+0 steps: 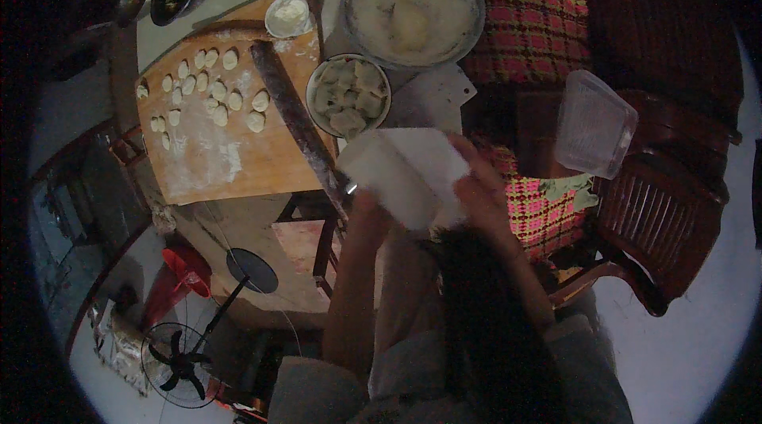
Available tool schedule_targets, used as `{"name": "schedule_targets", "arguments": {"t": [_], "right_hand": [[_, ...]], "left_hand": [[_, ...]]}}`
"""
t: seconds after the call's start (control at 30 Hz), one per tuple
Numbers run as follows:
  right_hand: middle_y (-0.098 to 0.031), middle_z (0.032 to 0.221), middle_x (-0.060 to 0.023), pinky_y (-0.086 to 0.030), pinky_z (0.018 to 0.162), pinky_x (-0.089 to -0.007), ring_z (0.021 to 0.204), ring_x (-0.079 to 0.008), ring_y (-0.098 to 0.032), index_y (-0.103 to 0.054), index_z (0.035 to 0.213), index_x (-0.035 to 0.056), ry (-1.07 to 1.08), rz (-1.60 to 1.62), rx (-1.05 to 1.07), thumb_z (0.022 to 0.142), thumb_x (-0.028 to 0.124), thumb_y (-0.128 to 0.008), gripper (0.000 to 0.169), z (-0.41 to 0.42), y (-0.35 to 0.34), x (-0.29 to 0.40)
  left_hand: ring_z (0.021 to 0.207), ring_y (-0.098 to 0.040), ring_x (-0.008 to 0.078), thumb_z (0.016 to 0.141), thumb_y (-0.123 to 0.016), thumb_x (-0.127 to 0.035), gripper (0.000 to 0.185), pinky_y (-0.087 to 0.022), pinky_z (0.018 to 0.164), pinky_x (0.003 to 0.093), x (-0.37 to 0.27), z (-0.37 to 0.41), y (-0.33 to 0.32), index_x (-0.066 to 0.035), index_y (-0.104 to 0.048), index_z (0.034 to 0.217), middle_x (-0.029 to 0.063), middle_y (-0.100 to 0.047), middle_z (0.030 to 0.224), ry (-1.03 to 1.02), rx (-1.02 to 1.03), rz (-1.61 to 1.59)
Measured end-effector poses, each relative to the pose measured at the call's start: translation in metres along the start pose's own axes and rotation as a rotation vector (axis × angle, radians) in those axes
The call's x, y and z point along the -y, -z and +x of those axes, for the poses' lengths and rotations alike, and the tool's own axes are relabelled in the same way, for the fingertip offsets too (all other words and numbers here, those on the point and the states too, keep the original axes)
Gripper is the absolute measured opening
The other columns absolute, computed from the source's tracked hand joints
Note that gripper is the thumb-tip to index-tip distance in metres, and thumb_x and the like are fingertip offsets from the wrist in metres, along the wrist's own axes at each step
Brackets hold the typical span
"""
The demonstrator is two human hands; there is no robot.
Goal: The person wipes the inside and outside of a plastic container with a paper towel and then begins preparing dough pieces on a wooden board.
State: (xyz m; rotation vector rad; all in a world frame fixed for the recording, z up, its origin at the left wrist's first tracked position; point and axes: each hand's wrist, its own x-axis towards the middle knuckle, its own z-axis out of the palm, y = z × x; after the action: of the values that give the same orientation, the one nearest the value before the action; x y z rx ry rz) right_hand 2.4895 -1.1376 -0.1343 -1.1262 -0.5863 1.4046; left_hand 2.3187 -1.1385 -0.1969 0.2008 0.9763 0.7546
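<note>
Both my hands are raised before me around a white, thin-walled thing (411, 177), perhaps a plastic container; motion blur hides its exact kind. My left hand (368, 210) grips its near left edge, and my right hand (481, 183) clasps its right side. Just beyond it stands a round bowl (386, 104) of pale, lumpy pieces, perhaps dumplings. To the left, several small dough pieces (219, 91) lie on a floured wooden board (262, 177). A long dark floured wooden rod (292, 108) slants along the board's right side.
A large basin (473, 19) holds dough and flour. On the board are a flour bowl (271, 28) and a wooden rolling pin (220, 32). At right, a clear plastic container (595, 123) sits by a wooden chair (655, 222). A standing fan (178, 364) is at lower left.
</note>
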Motion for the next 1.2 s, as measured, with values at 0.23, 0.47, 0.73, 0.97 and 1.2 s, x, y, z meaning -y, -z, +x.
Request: {"name": "schedule_targets", "arguments": {"t": [0.23, 0.47, 0.73, 0.97, 1.2], "right_hand": [[-0.053, 0.100, -0.0066, -0.044, 0.079, -0.0316, 0.092, -0.0191, -0.052, -0.047, 0.104, 0.0052, -0.097, 0.308, -0.584, 0.082, 0.013, -0.055, 0.025, -0.006, 0.056, 0.008], [-0.058, 0.089, -0.0092, -0.047, 0.068, -0.0330, 0.076, -0.0246, -0.059, -0.051, 0.105, 0.0078, 0.043, -0.793, -0.046, 0.074, 0.020, -0.062, 0.035, 0.025, 0.064, 0.013], [-0.059, 0.099, -0.0145, -0.045, 0.080, -0.0394, 0.090, -0.0319, -0.058, -0.059, 0.102, 0.0110, -0.151, -1.036, 0.410, 0.078, 0.027, -0.059, 0.029, 0.021, 0.075, 0.045], [-0.052, 0.111, -0.0132, -0.038, 0.088, -0.0329, 0.103, -0.0249, -0.049, -0.052, 0.109, 0.0007, -0.173, -0.549, 0.123, 0.078, 0.007, -0.055, 0.032, -0.005, 0.093, 0.074], [-0.057, 0.103, -0.0150, -0.042, 0.082, -0.0348, 0.095, -0.0252, -0.055, -0.051, 0.112, 0.0021, -0.226, -0.521, 0.444, 0.082, 0.016, -0.052, 0.034, -0.001, 0.084, 0.109]], "left_hand": [[0.110, -0.043, 0.0232, 0.069, -0.066, -0.034, 0.085, -0.040, 0.089, 0.0377, -0.018, 0.004, 0.005, -0.007, -0.019, 0.134, 0.0088, -0.040, 0.125, -0.028, -0.026, 0.215], [0.106, -0.046, 0.0239, 0.065, -0.066, -0.023, 0.077, -0.040, 0.086, 0.0359, -0.046, 0.010, -0.028, -0.005, -0.030, 0.130, 0.0105, -0.047, 0.117, 0.000, -0.104, 0.411], [0.100, -0.052, 0.0271, 0.070, -0.059, -0.036, 0.068, -0.044, 0.083, 0.0393, -0.052, 0.006, 0.008, 0.001, -0.037, 0.123, 0.0148, -0.050, 0.114, -0.058, -0.137, 0.053], [0.101, -0.052, 0.0310, 0.056, -0.064, -0.021, 0.082, -0.044, 0.084, 0.0412, -0.076, -0.021, -0.064, 0.005, -0.031, 0.126, 0.0182, -0.050, 0.113, -0.123, -0.004, 0.134], [0.092, -0.056, 0.0322, 0.051, -0.061, -0.013, 0.079, -0.046, 0.080, 0.0396, -0.087, -0.050, -0.098, 0.005, -0.034, 0.123, 0.0202, -0.052, 0.108, -0.186, -0.138, 0.083]]}}
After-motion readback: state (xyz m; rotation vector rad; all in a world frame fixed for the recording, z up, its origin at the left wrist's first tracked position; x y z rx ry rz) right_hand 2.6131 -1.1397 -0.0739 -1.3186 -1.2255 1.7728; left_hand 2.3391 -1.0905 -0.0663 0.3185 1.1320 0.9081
